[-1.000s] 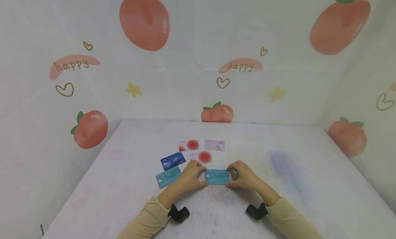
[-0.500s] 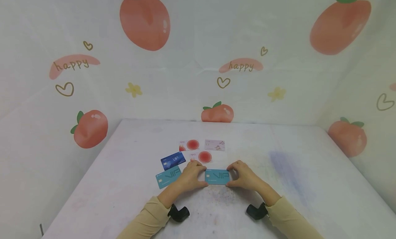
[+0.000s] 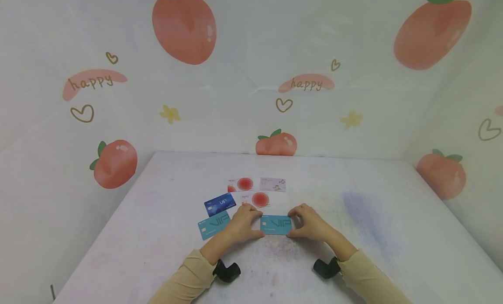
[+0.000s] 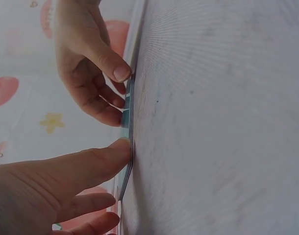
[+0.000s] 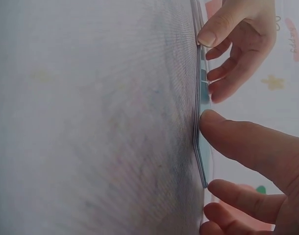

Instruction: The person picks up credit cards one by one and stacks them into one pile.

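In the head view a teal VIP card lies flat between my two hands, its lettering facing up. Seen edge-on in the left wrist view, it is the top of a thin stack of cards with several layers. My left hand holds the stack's left end, thumb at the near corner and fingers at the far one. At the right end my right hand grips it the same way. The right wrist view shows the thumb pressed against the stack's near edge.
Left of the left hand lies another teal VIP card, partly hidden by that hand. A dark blue VIP card adjoins it. Farther back are two white cards with red circles, one nearer, one farther, and a pale pink card.
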A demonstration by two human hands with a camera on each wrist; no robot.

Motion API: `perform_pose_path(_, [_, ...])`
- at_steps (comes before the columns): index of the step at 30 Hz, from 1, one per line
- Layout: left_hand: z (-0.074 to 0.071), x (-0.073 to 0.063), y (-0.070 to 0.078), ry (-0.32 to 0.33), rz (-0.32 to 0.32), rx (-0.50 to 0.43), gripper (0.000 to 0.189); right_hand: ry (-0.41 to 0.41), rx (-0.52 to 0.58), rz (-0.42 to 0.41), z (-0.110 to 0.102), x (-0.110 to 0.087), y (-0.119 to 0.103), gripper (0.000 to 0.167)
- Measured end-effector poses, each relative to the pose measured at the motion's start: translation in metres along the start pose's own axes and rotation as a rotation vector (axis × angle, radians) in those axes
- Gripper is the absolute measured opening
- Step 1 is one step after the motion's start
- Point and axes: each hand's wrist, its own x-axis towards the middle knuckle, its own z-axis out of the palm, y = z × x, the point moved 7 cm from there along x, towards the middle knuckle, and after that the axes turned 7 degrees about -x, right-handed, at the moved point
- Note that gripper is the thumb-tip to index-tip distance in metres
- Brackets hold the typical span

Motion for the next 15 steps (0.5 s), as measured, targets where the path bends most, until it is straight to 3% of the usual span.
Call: perform_pose_path(15, [-0.0064, -0.0022, -0.0033, 0.012, -0.04, -0.084, 0.057, -0.017, 0.034, 0.045, -0.0042, 0.004, 0.0028, 0.048])
